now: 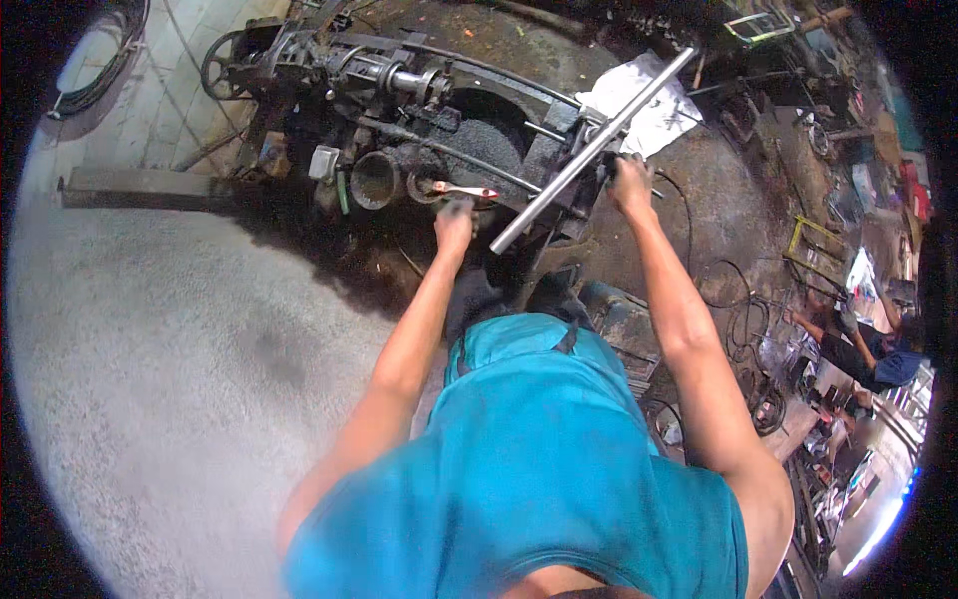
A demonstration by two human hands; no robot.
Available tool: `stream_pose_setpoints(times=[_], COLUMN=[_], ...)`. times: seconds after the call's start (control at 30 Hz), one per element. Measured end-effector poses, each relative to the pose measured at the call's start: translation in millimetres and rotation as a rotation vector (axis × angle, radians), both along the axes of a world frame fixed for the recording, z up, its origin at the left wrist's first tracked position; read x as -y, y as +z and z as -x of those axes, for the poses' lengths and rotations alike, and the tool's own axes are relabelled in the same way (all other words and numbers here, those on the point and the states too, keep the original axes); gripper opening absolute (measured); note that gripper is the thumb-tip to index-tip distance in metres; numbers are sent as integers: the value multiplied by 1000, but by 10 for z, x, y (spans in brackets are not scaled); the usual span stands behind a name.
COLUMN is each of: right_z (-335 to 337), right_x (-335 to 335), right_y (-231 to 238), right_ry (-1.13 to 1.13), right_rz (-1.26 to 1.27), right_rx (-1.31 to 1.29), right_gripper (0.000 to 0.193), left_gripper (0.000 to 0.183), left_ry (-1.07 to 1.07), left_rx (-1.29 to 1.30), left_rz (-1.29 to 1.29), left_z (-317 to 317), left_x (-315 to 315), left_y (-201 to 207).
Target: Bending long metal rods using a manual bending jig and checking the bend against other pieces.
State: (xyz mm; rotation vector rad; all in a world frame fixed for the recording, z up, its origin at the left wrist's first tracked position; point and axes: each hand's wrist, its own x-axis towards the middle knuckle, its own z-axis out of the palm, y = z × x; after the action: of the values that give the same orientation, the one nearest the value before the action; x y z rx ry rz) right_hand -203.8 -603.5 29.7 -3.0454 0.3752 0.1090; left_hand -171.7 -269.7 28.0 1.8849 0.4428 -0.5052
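A dark, greasy lathe [389,75] runs across the top of the view, with its chuck end at the left and grey metal chips piled in its bed. My left hand [455,228] is at its front edge, just below a paintbrush [464,190] with a pale and red handle. Its blackened fingers are curled and slightly blurred; what they grip is hidden. My right hand [631,186] closes round a dark part of the machine that I cannot make out. Beside it, a long bright metal bar [589,155] lies slanting across the lathe's right end.
Round metal cups [375,181] stand along the lathe's front. White paper or cloth [639,100] lies behind the bar. A long dark beam [150,188] juts out left, and coiled black cable [105,75] lies beyond it. Another person [878,349] is among clutter at the far right.
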Motion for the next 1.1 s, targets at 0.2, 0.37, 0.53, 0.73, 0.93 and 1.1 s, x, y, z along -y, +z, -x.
stream_pose_setpoints(times=[0.2,0.37,0.53,0.73,0.93,1.1], right_z=[-24,-31,-39,-14,-83,-32], right_x=[-29,-15,43,14,-6,42], right_y=[117,109,31,187,144,117], right_ry=[2,16,28,67,69,37], right_rz=[-35,-81,-66,-35,-41,-44], right_rx=[-50,-25,2,9,4,-4], right_gripper=[37,34,31,27,27,29], left_gripper=[23,22,21,22,27,16], left_ry=[-384,-337,-382,-418,-534,-384], left_rx=[497,483,372,599,452,674], left_rz=[-228,-237,-394,-469,-477,-80], left_z=[218,231,252,306,241,521], left_x=[284,797,885,901,833,518], left_y=[-198,-423,-647,-801,-817,-290])
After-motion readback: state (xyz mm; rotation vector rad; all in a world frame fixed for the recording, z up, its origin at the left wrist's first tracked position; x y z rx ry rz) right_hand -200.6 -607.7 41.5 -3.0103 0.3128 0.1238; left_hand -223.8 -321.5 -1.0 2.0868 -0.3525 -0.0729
